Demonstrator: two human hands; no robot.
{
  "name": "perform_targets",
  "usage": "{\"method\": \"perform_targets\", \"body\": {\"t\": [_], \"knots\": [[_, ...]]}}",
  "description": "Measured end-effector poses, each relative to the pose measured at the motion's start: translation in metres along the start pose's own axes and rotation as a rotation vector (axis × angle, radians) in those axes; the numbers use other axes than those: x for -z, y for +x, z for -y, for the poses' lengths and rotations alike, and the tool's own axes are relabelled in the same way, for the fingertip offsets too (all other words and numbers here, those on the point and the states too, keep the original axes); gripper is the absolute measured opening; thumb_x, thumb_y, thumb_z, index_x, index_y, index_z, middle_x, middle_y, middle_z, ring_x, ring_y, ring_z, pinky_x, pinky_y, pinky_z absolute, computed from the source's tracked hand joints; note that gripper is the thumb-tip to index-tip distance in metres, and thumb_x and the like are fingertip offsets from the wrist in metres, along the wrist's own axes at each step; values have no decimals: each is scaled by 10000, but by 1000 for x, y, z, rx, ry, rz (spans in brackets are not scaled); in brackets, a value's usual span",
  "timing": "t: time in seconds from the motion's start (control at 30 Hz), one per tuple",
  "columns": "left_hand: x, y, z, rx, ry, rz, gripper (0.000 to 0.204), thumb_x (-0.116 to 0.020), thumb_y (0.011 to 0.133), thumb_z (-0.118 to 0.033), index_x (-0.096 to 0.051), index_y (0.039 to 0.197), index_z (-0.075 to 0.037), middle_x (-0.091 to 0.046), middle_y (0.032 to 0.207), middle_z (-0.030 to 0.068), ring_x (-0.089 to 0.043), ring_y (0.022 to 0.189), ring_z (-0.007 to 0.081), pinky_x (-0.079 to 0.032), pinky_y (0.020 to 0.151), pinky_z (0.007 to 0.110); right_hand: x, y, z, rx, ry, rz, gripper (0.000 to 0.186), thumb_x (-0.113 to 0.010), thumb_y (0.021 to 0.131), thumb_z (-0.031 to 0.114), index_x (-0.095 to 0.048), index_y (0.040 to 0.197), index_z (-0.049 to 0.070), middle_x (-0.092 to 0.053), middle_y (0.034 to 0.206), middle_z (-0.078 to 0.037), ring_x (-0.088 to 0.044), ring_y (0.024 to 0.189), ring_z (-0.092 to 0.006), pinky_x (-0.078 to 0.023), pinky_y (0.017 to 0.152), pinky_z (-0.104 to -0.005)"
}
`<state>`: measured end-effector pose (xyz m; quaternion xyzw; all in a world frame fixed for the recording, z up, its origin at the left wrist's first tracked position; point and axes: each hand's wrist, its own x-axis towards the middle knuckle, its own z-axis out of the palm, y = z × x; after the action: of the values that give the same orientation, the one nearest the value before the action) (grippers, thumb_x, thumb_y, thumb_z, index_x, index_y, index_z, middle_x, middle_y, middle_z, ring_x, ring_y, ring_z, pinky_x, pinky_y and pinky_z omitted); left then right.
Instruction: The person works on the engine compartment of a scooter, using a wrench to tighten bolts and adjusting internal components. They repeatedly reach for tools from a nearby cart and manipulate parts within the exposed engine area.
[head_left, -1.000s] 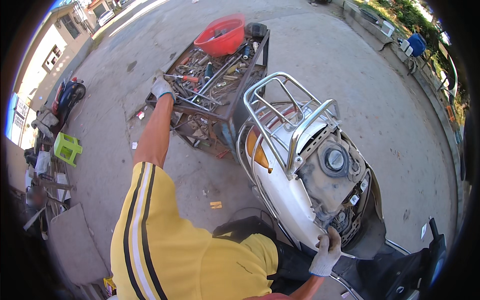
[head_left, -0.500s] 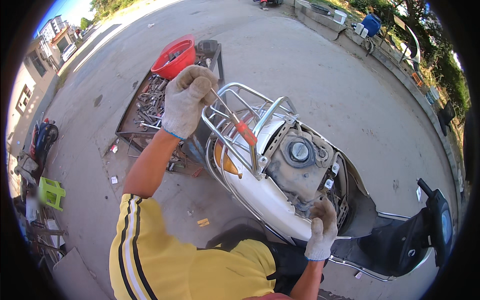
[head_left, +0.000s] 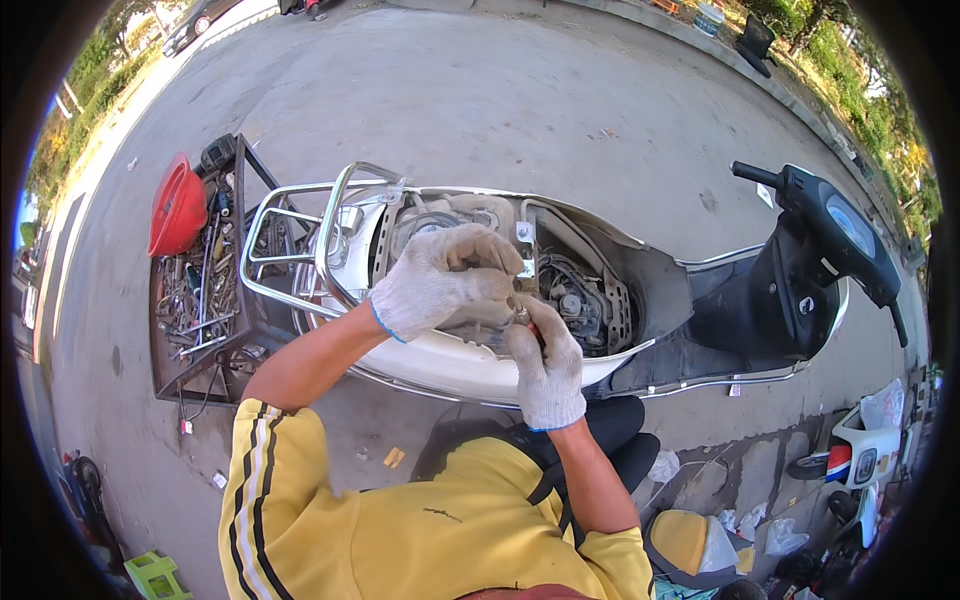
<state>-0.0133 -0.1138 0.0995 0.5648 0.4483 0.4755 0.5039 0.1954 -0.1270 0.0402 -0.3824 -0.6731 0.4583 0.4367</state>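
My left hand [head_left: 445, 280], in a pale knit glove, is closed with curled fingers over the open rear compartment of the white scooter [head_left: 440, 372]; what it grips is mostly hidden. My right hand [head_left: 545, 375], also gloved, meets it just below and is closed on a small red-handled tool [head_left: 524, 319], only partly visible between the fingers. Under and behind both hands are the scooter's grimy inner parts and engine [head_left: 575, 305]. The chrome rear rack [head_left: 290, 258] sits just left of my left hand.
A metal tool cart [head_left: 156, 330] full of tools stands left, with a red bowl [head_left: 175, 210] on it. The scooter's handlebar [head_left: 850, 240] is at right. A green stool [head_left: 150, 575] lies lower left; bags, a yellow item [head_left: 678, 532] and another vehicle [head_left: 860, 450] are lower right.
My left hand took a red-handled screwdriver from the cart, raised it, then moved right to meet my risen right hand over the compartment. The view has turned, so the scooter now lies crosswise.
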Motion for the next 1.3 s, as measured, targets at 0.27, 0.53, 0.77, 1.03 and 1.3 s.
{"method": "perform_targets", "body": {"t": [0.27,0.53,0.77,1.03,1.3], "knots": [[-13,16,12,49,27,45,209,-721,942,-135,-737,1095,6,-725,991,54,-692,886,115,-576,819,284,9,-8,-3,-27,-65,-129,346,-701,925,46,-669,1266,-2,-669,967,-133,-647,845,-199,-541,809,-319],[-25,40,16,194,82,158,223,-686,959,-163,-745,1099,0,-722,928,51,-665,865,99,-545,783,271,34,-1,-19,-117,-13,-59,328,-645,985,88,-661,1294,-20,-732,1105,-187,-718,976,-243,-551,908,-336],[-51,85,43,255,429,261,197,-643,974,-122,-739,1096,-2,-702,922,50,-641,857,93,-539,798,279,111,5,-68,-163,-363,-261,217,-663,967,47,-712,1172,-3,-721,1001,-140,-692,842,-212,-553,815,-321],[-69,98,53,342,379,214,288,-731,922,-103,-724,1185,15,-747,982,59,-676,894,90,-557,847,272,119,10,-99,-21,-325,-254,216,-712,875,-20,-733,1084,30,-719,976,-127,-689,828,-277,-551,771,-346],[-68,79,50,291,202,140,327,-774,908,-115,-714,1199,20,-758,998,81,-692,930,102,-565,861,289,101,32,-98,187,-378,-224,255,-767,822,-14,-752,1063,67,-740,1017,-127,-702,964,-337,-551,867,-425]]}}
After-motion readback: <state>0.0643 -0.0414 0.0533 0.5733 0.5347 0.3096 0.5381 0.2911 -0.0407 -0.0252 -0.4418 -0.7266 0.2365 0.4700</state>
